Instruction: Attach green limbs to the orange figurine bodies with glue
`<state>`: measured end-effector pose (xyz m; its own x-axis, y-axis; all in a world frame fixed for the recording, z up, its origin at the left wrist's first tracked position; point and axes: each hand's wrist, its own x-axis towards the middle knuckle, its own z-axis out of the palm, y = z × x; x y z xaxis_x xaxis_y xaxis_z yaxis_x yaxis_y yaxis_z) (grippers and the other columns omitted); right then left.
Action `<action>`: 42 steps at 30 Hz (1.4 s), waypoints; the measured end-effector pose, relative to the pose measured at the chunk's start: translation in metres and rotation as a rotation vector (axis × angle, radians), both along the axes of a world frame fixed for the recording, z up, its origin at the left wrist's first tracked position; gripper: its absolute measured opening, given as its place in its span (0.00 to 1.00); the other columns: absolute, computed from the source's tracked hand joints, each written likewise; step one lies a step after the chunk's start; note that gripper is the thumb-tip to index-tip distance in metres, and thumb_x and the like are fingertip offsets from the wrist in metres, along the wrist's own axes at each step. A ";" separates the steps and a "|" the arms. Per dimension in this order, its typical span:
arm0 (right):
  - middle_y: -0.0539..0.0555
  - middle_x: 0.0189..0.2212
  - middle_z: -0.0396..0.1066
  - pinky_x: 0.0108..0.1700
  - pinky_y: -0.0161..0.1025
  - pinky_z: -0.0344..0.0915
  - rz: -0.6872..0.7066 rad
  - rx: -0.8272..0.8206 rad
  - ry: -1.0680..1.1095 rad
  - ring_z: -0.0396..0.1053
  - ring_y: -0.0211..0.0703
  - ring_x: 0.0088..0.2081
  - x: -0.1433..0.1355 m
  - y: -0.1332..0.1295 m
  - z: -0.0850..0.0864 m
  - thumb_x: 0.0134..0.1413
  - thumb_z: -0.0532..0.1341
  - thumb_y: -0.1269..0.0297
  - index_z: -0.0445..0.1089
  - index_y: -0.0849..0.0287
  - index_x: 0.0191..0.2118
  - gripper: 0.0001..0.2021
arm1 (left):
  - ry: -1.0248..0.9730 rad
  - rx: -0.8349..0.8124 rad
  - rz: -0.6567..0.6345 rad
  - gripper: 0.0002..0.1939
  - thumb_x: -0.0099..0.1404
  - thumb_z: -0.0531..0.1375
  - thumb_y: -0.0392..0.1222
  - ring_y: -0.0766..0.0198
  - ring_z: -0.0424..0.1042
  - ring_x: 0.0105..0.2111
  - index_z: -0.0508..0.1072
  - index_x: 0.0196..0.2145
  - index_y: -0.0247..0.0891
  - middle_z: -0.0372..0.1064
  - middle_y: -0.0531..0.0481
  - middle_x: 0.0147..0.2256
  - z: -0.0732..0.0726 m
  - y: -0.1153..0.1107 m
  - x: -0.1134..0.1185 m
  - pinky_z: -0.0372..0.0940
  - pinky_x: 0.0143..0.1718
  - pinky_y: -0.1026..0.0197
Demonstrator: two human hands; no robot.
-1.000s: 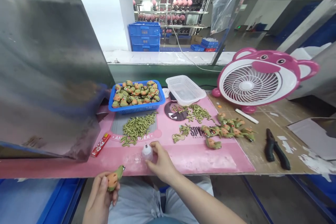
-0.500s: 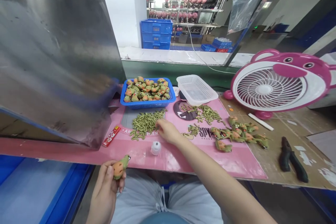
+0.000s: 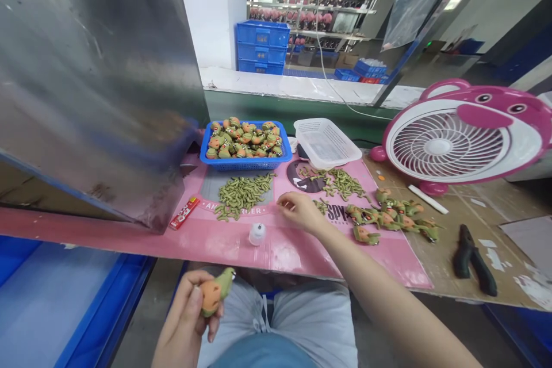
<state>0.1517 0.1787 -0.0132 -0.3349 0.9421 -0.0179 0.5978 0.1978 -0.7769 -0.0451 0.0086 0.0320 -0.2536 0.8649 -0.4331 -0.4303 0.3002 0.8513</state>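
My left hand (image 3: 185,313) is closed round a small green and orange toy figure (image 3: 212,297), held over my lap in front of the table edge. Its green end points to the upper right. My right hand (image 3: 299,211) hovers over the pink mat, fingertips pinched together; whatever may be between them is too small to make out. Left of it lies a heap of small curved green pieces (image 3: 241,194). A little white bottle (image 3: 257,234) with a dark tip stands below the heap. Similar toy figures with green parts attached (image 3: 388,218) lie in a group to the right.
A blue basket (image 3: 245,165) full of toy figures sits at the back beside a white basket (image 3: 328,144). More green pieces (image 3: 345,184) lie before it. A metal box (image 3: 95,86) stands left, a pink fan (image 3: 440,144) and black pliers (image 3: 472,261) right. A red packet (image 3: 185,214) lies left.
My right hand has drawn back from the heap of green pieces, to the right. My left hand with the toy figure has shifted right and a little lower. The view has tilted slightly.
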 end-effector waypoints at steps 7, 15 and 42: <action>0.52 0.23 0.73 0.23 0.32 0.68 0.028 -0.178 0.524 0.71 0.36 0.23 0.008 -0.085 0.036 0.45 0.61 0.55 0.64 0.59 0.26 0.12 | -0.079 0.060 -0.298 0.19 0.53 0.59 0.58 0.71 0.60 0.17 0.66 0.29 0.39 0.65 0.56 0.17 -0.001 0.001 0.025 0.55 0.17 0.70; 0.49 0.20 0.74 0.25 0.23 0.69 0.043 -0.658 1.056 0.72 0.31 0.21 0.000 -0.121 0.062 0.36 0.69 0.74 0.71 0.62 0.24 0.07 | 0.031 0.103 -0.457 0.19 0.53 0.59 0.59 0.73 0.58 0.16 0.64 0.27 0.38 0.61 0.59 0.18 0.002 0.004 0.034 0.54 0.14 0.73; 0.49 0.16 0.69 0.22 0.27 0.64 -0.131 -0.582 0.738 0.67 0.31 0.19 -0.002 -0.131 0.061 0.31 0.70 0.62 0.67 0.62 0.19 0.13 | -0.068 -0.108 -0.460 0.20 0.52 0.59 0.57 0.77 0.53 0.11 0.62 0.23 0.37 0.58 0.61 0.14 -0.002 0.005 0.049 0.48 0.09 0.76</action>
<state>0.1500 0.0477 0.0474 -0.3411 0.8830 -0.3224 -0.0938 -0.3732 -0.9230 0.0041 0.0133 0.0304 0.1768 0.8299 -0.5292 -0.2854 0.5578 0.7794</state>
